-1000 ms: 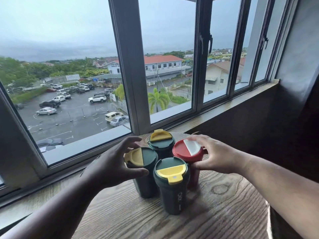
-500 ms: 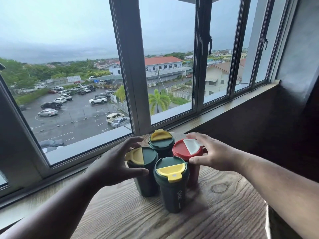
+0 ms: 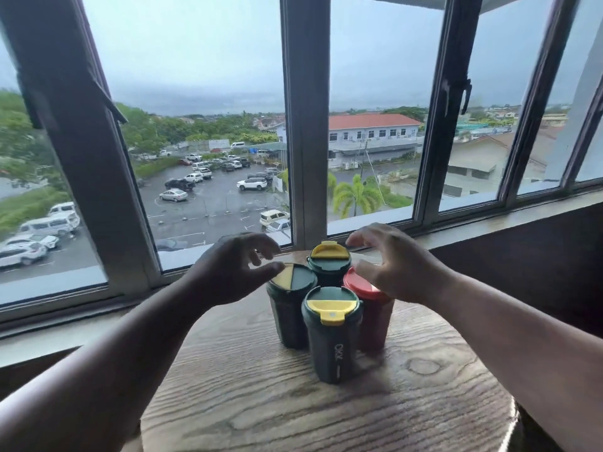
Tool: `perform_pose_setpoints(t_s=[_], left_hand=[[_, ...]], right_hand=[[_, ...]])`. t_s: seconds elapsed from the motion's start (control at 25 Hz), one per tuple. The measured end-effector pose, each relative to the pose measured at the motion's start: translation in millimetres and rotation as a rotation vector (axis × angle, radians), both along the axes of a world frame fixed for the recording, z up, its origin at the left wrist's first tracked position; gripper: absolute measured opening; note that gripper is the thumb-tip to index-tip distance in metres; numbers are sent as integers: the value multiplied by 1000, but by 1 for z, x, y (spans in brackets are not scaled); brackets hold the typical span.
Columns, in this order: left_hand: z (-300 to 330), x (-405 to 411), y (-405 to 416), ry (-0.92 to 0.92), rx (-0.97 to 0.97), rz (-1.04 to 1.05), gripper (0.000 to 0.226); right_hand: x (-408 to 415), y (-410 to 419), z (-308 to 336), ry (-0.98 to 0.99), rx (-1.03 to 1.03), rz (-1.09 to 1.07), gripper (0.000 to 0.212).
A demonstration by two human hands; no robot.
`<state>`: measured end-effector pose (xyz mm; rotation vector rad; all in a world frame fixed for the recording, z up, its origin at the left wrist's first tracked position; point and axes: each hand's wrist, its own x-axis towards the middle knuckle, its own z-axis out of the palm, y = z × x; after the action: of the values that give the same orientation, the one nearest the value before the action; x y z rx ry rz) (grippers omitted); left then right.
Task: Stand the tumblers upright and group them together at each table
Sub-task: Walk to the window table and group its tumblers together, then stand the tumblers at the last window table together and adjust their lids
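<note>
Tumblers: four, all upright, in one cluster. Green tumblers: three, at 12 o'clock [image 3: 329, 262], 9 o'clock [image 3: 290, 314] and 6 o'clock [image 3: 332, 334] of the cluster. Red tumbler [image 3: 373, 321]: one, at 3 o'clock. Hands: two, left [image 3: 228, 275] and right [image 3: 396, 265]. Table [image 3: 293, 412]: one.

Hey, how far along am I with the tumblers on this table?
Done here: all four tumblers, three green and one red, stand upright in a tight cluster on the wooden table. In hand: nothing; left hand and right hand hover open above the lids. Left: other tables, if any; none are in view.
</note>
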<state>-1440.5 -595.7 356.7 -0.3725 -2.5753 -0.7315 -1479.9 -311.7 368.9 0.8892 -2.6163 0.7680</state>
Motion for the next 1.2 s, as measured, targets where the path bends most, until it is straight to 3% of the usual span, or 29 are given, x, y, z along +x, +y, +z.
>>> perform_pose_setpoints(t_s=[0.2, 0.36, 0.48, 0.64, 0.8, 1.04, 1.2], left_hand=[[0, 60, -3, -30, -27, 255, 12], [-4, 132, -27, -63, -54, 446, 16], [-6, 198, -55, -120, -136, 642, 20], [-11, 291, -106, -288, -229, 896, 22], [-17, 390, -163, -424, -235, 1112, 22], [-17, 531, -259, -539, -205, 1278, 23], [-13, 612, -334, -597, -288, 1354, 28]], right_hand=[[5, -44, 8, 94, 16, 204, 33], [44, -97, 9, 146, 37, 405, 36], [83, -148, 13, 145, 105, 548, 23], [130, -232, 12, 140, 191, 684, 13], [191, -332, -4, 79, 287, 793, 24], [309, -471, -25, 61, 337, 901, 15], [387, -560, -29, 80, 341, 938, 20]])
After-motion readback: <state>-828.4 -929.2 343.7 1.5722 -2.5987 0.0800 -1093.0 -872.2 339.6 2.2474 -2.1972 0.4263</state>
